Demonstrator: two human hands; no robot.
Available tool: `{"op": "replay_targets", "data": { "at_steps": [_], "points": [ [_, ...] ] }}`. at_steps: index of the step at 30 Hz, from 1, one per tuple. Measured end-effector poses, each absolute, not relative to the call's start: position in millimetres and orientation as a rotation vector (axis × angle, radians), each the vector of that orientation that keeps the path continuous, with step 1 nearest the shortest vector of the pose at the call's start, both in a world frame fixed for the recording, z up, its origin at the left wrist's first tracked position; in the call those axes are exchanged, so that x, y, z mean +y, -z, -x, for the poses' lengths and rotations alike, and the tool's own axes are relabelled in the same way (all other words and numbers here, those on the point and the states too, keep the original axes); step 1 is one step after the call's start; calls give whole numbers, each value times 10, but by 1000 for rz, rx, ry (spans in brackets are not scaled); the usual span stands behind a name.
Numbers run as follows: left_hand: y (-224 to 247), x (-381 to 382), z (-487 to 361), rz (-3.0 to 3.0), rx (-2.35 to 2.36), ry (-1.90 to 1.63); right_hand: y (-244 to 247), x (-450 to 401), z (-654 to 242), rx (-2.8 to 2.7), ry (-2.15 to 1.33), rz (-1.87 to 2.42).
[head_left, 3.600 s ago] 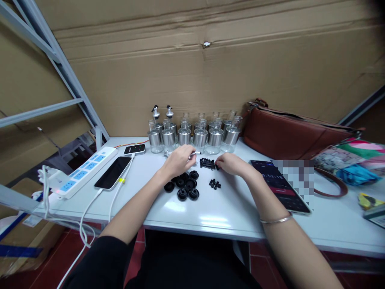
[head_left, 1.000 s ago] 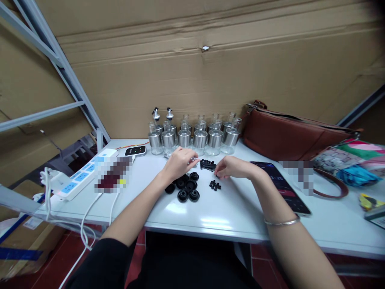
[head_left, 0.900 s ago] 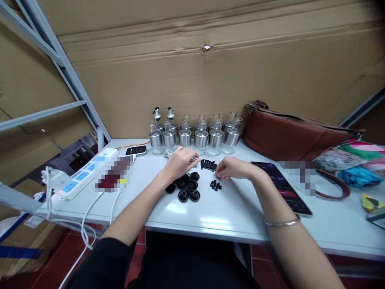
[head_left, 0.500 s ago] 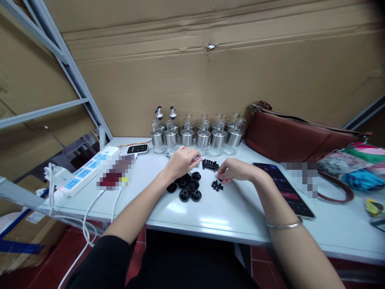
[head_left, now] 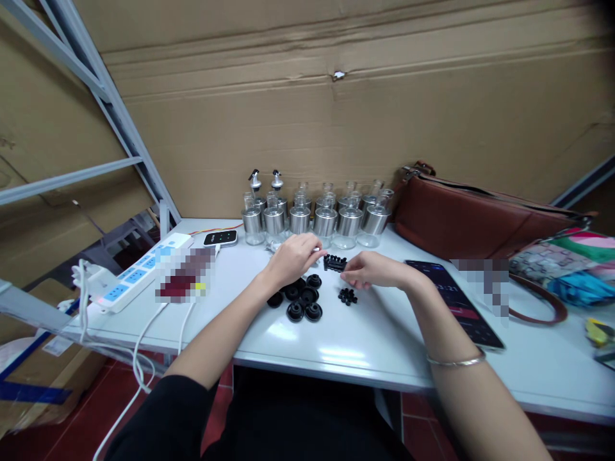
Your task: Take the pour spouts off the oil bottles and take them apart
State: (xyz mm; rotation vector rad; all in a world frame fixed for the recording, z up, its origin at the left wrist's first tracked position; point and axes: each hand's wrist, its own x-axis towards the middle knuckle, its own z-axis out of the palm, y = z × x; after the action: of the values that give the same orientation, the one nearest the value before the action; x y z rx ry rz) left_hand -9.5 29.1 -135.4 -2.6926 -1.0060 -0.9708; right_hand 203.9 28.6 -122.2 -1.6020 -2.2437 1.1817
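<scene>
My left hand (head_left: 298, 257) is closed over the table, and a small silvery piece shows at its fingertips. More clear or silvery parts (head_left: 273, 246) lie partly hidden behind it. Below that hand sits a cluster of round black stoppers (head_left: 307, 295). My right hand (head_left: 364, 269) is pinched near small black lever-like parts (head_left: 335, 261) laid in a row. Whatever its fingertips hold is too small to make out. Just beneath it lies a pile of tiny black caps (head_left: 348, 296).
Several glass bottles with metal bands (head_left: 325, 222) stand along the cardboard wall, two with pourer tops (head_left: 277, 180). On the right are a brown bag (head_left: 471, 218) and a phone (head_left: 454, 301). A power strip (head_left: 144, 272) and cables lie left.
My right hand has moved slightly up and left, from beside the tiny caps toward the row of small black parts. My left hand stays nearly in place.
</scene>
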Motion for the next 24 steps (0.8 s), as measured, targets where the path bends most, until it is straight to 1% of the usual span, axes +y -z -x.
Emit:
{"op": "replay_targets", "data": {
  "at_steps": [4, 7, 9, 12, 16, 19, 21, 24],
  "points": [
    [1372, 244, 45, 2814, -1047, 1199, 1170, 236, -1911, -2210, -968, 1210],
    [1389, 199, -4, 2900, -988, 1365, 1174, 183, -1753, -2064, -1012, 921],
    [1405, 182, -28, 2926, -939, 1425, 1206, 171, -1675, -2013, -1042, 843],
    [1437, 187, -37, 2936, -927, 1465, 1259, 181, -1629, -1972, -1059, 836],
    [1423, 214, -29, 2899, -977, 1353, 1274, 187, -1628, -1889, -1029, 875],
    [1280, 171, 5, 2785, -1007, 1228, 1258, 177, -1634, -1838, -1009, 920],
    [1135, 81, 114, 2643, -1152, 1188, 1248, 177, -1643, -1798, -1009, 954],
    [976, -119, 545, 2407, -1543, 1027, 1236, 194, -1666, -1747, -967, 995]
  ]
}}
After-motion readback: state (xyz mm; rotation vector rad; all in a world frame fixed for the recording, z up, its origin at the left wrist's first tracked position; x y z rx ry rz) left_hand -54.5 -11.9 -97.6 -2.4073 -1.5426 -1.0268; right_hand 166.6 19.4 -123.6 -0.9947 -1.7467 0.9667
